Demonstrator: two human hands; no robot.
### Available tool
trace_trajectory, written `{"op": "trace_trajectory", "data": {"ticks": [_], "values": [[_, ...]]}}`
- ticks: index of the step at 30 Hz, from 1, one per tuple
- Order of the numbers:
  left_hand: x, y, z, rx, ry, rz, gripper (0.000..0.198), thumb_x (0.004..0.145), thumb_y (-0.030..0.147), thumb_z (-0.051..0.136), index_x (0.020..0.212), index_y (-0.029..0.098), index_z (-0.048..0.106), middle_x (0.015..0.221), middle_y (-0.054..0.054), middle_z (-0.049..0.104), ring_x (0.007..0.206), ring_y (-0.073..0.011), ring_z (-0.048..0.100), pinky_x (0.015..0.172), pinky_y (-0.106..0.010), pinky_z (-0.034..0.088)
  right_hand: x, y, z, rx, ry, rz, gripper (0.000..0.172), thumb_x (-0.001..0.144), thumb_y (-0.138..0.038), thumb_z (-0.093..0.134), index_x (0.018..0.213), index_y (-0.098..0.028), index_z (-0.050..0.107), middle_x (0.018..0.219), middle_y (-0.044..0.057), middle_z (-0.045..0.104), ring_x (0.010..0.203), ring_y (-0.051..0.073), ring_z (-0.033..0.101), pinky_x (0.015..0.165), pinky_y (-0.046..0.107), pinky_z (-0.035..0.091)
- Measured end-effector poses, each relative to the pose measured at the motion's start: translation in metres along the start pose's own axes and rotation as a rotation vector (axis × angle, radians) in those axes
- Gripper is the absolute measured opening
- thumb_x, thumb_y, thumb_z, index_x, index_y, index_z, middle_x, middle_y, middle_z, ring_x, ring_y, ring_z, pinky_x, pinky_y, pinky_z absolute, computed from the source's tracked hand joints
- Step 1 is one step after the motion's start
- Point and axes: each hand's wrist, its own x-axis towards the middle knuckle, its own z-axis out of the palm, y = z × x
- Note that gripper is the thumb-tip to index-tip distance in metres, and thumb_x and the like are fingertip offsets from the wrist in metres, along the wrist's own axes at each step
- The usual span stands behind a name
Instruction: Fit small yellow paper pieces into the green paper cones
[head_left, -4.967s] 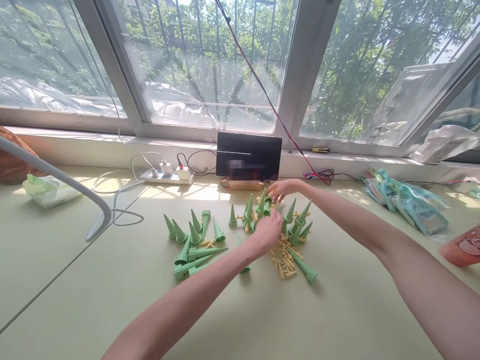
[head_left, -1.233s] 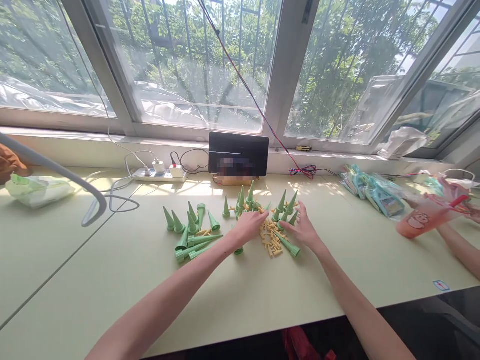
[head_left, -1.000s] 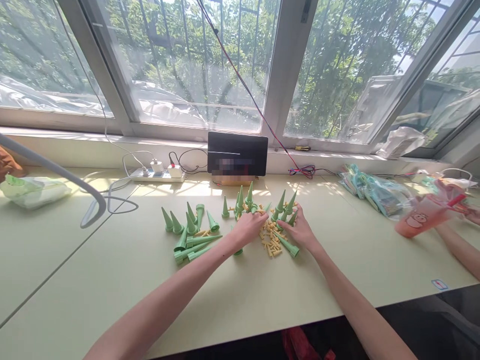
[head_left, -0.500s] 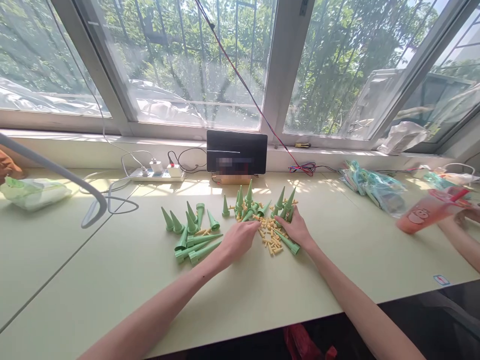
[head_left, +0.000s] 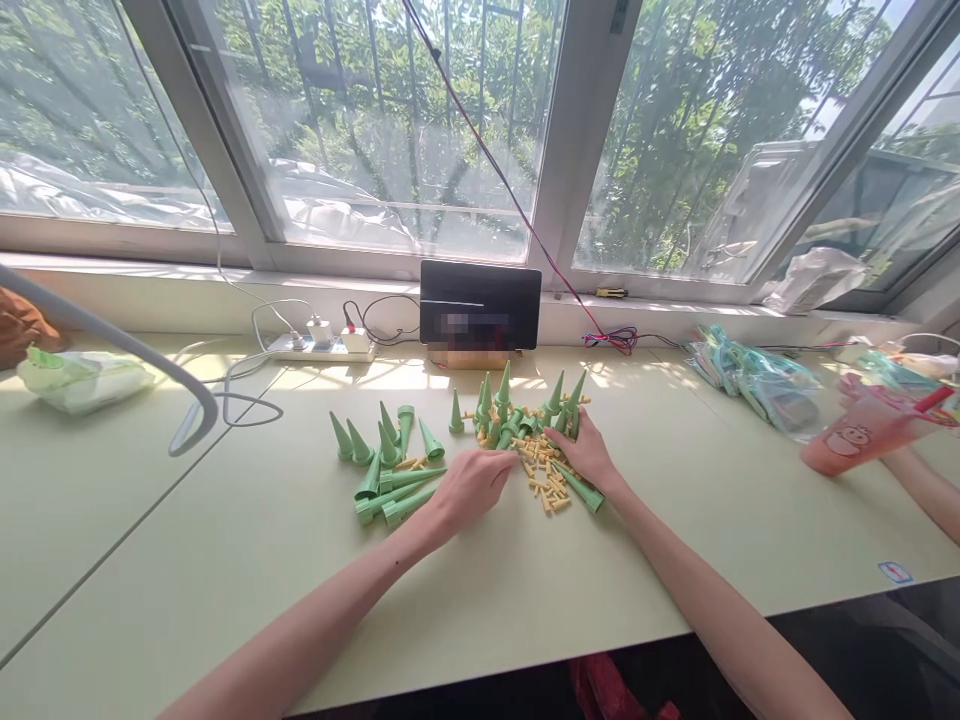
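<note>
My left hand (head_left: 474, 487) is closed in a pinch beside the pile of small tan plastic pegs (head_left: 551, 492); whatever lies between its fingertips is hidden. On the pile's right side, my right hand (head_left: 589, 452) curls its thumb and fingers round the bases of green plastic cones (head_left: 555, 395), their points upward. Below this hand lies a single green cone (head_left: 583, 490) on its side. More green cones (head_left: 502, 395) stand and lie among the pegs behind the hands. Left of my left hand is another group of green cones (head_left: 390, 450), some upright, others lying down.
A dark tablet (head_left: 480, 305) leans at the back near a power strip (head_left: 322, 348). A grey curved bar (head_left: 142, 340) crosses the left. On the right are plastic bags (head_left: 754, 375), a tilted cup of pink drink (head_left: 847, 440) and another person's arm (head_left: 922, 485).
The view has shifted slightly. My left hand has dropped a little toward me, its fingers still pinched. The cones at my right hand lean slightly more to the left.
</note>
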Motion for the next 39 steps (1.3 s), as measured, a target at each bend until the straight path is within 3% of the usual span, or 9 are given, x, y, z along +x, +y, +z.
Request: {"op": "trace_trajectory", "data": {"ticks": [7, 16, 18, 22, 26, 30, 33, 36, 39], "values": [[-0.001, -0.006, 0.002, -0.102, 0.074, -0.065, 0.026, 0.092, 0.017, 0.052, 0.103, 0.024, 0.074, 0.097, -0.003, 0.078, 0.08, -0.0168, 0.072, 0.073, -0.026, 0.053, 0.008, 0.005, 0.007, 0.038, -0.033, -0.015, 0.048, 0.081, -0.054, 0.061, 0.114, -0.02, 0.051, 0.105, 0.008, 0.067, 0.1, 0.027, 0.063, 0.089, 0.043, 0.049], [-0.027, -0.016, -0.01, -0.112, 0.342, 0.1, 0.017, 0.094, 0.017, 0.05, 0.098, 0.02, 0.067, 0.083, 0.0, 0.074, 0.049, -0.0065, 0.051, 0.056, -0.02, 0.044, 0.007, 0.003, 0.007, 0.234, -0.102, -0.006, 0.05, 0.078, -0.049, 0.07, 0.115, -0.024, 0.047, 0.108, 0.006, 0.066, 0.102, 0.025, 0.064, 0.093, 0.044, 0.051], [-0.036, -0.02, -0.01, -0.105, 0.358, 0.166, 0.018, 0.094, 0.014, 0.049, 0.1, 0.02, 0.064, 0.083, 0.0, 0.072, 0.05, -0.0063, 0.05, 0.054, -0.019, 0.042, 0.004, 0.002, 0.002, 0.301, -0.141, 0.041, 0.058, 0.077, -0.049, 0.072, 0.123, -0.027, 0.044, 0.115, 0.006, 0.066, 0.106, 0.026, 0.064, 0.095, 0.047, 0.05], [-0.045, -0.027, -0.009, -0.068, 0.329, 0.254, 0.022, 0.093, 0.011, 0.047, 0.107, 0.02, 0.061, 0.079, 0.0, 0.067, 0.053, -0.0072, 0.048, 0.051, -0.02, 0.037, -0.001, 0.005, -0.012, 0.313, -0.117, 0.162, 0.096, 0.064, -0.051, 0.081, 0.142, -0.03, 0.03, 0.14, 0.014, 0.05, 0.126, 0.032, 0.053, 0.105, 0.052, 0.044], [-0.044, -0.025, -0.008, -0.027, 0.335, 0.208, 0.021, 0.094, 0.014, 0.045, 0.106, 0.019, 0.061, 0.071, 0.001, 0.058, 0.052, -0.0078, 0.044, 0.049, -0.02, 0.034, -0.011, 0.007, -0.029, 0.227, -0.049, 0.279, 0.109, 0.06, -0.055, 0.082, 0.147, -0.022, 0.026, 0.143, 0.022, 0.042, 0.132, 0.037, 0.046, 0.106, 0.051, 0.042], [-0.043, -0.016, -0.006, 0.019, 0.285, 0.041, 0.016, 0.093, 0.022, 0.049, 0.099, 0.019, 0.063, 0.069, 0.002, 0.056, 0.051, -0.0083, 0.045, 0.054, -0.021, 0.038, -0.031, -0.008, -0.03, 0.026, 0.25, 0.248, 0.083, 0.07, -0.054, 0.072, 0.136, -0.017, 0.037, 0.126, 0.019, 0.05, 0.113, 0.033, 0.056, 0.093, 0.05, 0.051], [-0.044, -0.01, -0.006, 0.055, 0.162, -0.07, 0.014, 0.09, 0.025, 0.052, 0.097, 0.019, 0.063, 0.07, 0.002, 0.057, 0.054, -0.0107, 0.049, 0.056, -0.024, 0.04, -0.041, -0.032, -0.02, -0.104, 0.472, -0.06, 0.046, 0.084, -0.042, 0.06, 0.121, -0.018, 0.047, 0.114, 0.015, 0.052, 0.1, 0.025, 0.058, 0.081, 0.041, 0.054], [-0.044, -0.006, -0.008, 0.084, 0.068, -0.13, 0.012, 0.089, 0.025, 0.052, 0.094, 0.019, 0.061, 0.069, 0.001, 0.056, 0.056, -0.0136, 0.051, 0.056, -0.026, 0.038, -0.036, -0.055, -0.008, -0.12, 0.397, -0.293, 0.014, 0.093, -0.03, 0.052, 0.1, -0.019, 0.054, 0.093, 0.006, 0.058, 0.078, 0.018, 0.059, 0.065, 0.029, 0.051], [-0.044, -0.004, -0.009, 0.101, 0.028, -0.169, 0.013, 0.09, 0.026, 0.05, 0.093, 0.019, 0.06, 0.07, 0.0, 0.057, 0.057, -0.0151, 0.053, 0.057, -0.027, 0.038, -0.02, -0.065, 0.0, -0.17, 0.21, -0.464, 0.012, 0.096, -0.025, 0.048, 0.091, -0.019, 0.058, 0.076, 0.002, 0.06, 0.062, 0.013, 0.054, 0.06, 0.024, 0.045]]}}
